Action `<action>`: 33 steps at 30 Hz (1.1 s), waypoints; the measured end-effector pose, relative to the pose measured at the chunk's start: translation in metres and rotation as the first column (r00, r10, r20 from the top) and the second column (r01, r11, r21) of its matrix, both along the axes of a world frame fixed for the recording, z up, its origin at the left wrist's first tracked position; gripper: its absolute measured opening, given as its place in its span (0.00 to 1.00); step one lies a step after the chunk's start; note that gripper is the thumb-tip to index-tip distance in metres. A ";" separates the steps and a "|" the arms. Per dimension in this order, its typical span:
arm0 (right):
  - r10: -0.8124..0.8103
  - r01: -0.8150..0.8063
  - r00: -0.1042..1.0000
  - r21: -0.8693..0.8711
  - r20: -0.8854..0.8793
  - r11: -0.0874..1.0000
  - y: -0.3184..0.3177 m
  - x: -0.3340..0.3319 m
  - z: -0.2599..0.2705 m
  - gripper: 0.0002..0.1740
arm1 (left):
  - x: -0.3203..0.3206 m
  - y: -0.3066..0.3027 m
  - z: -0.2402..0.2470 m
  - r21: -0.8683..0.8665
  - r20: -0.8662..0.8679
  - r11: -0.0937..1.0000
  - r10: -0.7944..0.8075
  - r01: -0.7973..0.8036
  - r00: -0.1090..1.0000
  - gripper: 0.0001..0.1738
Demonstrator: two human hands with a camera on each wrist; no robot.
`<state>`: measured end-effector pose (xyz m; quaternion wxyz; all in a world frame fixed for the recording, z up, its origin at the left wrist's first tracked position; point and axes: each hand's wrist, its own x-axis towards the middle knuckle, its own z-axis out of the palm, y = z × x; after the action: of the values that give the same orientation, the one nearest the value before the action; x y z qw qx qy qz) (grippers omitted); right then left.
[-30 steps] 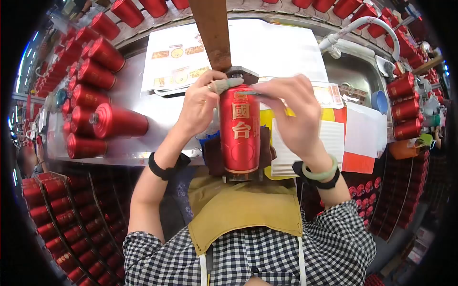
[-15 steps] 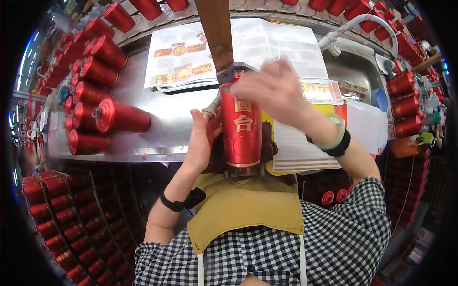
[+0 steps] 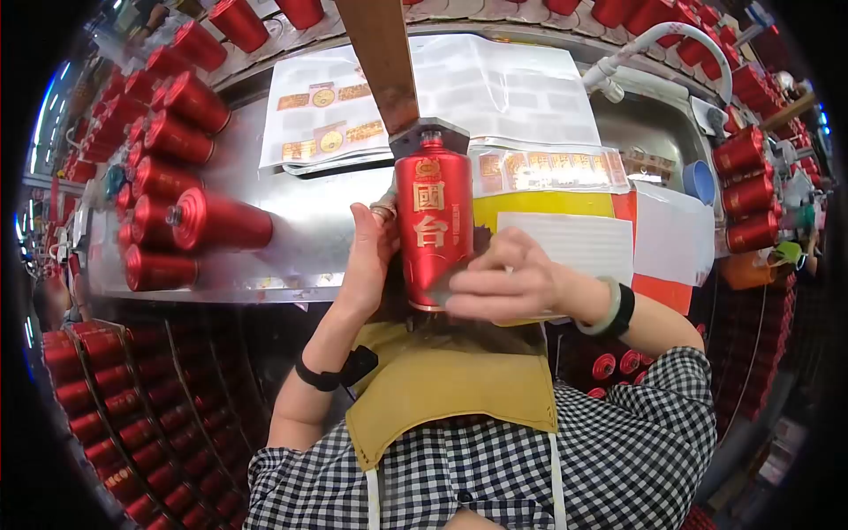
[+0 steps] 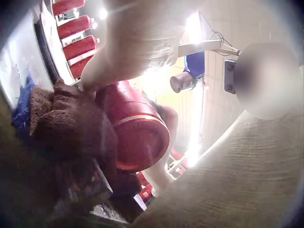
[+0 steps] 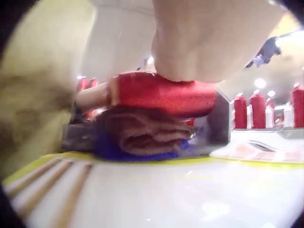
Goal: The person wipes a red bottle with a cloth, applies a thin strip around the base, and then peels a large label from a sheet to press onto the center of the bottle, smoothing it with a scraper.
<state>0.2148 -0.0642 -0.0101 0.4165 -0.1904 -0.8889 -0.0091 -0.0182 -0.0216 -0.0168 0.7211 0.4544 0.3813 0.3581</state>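
A red bottle with gold characters [image 3: 430, 221] lies neck away from the body on a brown cloth, its neck at a dark metal holder [image 3: 450, 137]. My left hand [image 3: 364, 265] rests along its left side, thumb raised and fingers partly hidden; covers are on some fingers. At the bottle's lower right edge, my right hand [image 3: 508, 283] has curled fingers around a thin grey piece [image 3: 442, 287], blurred. The left wrist view shows the bottle's base [image 4: 142, 142] beside the brown cloth [image 4: 71, 123]. In the right wrist view the bottle [image 5: 166, 95] lies above the cloth [image 5: 152, 133].
Red bottles [image 3: 221, 221] crowd the left side. Printed sheets [image 3: 521, 97] lie behind the bottle, with a label strip [image 3: 548, 170] and white paper [image 3: 565, 252] to the right. A wooden beam [image 3: 380, 62] rises from the holder. A sink with faucet [image 3: 658, 44] stands back right.
My right hand has moved from the bottle's neck down to its lower right edge, uncovering the lettering. My left hand has dropped from the neck to the bottle's left side.
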 end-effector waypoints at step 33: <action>-0.277 0.233 0.942 -0.223 -0.190 0.947 -0.002 -0.011 0.028 0.11 | 0.000 -0.003 0.013 0.037 -0.061 0.998 -0.046 0.048 0.997 0.69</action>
<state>0.2039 -0.0658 0.0180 0.4861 -0.3445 -0.8018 0.0460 -0.0180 -0.0242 -0.0038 0.7085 0.4877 0.3851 0.3346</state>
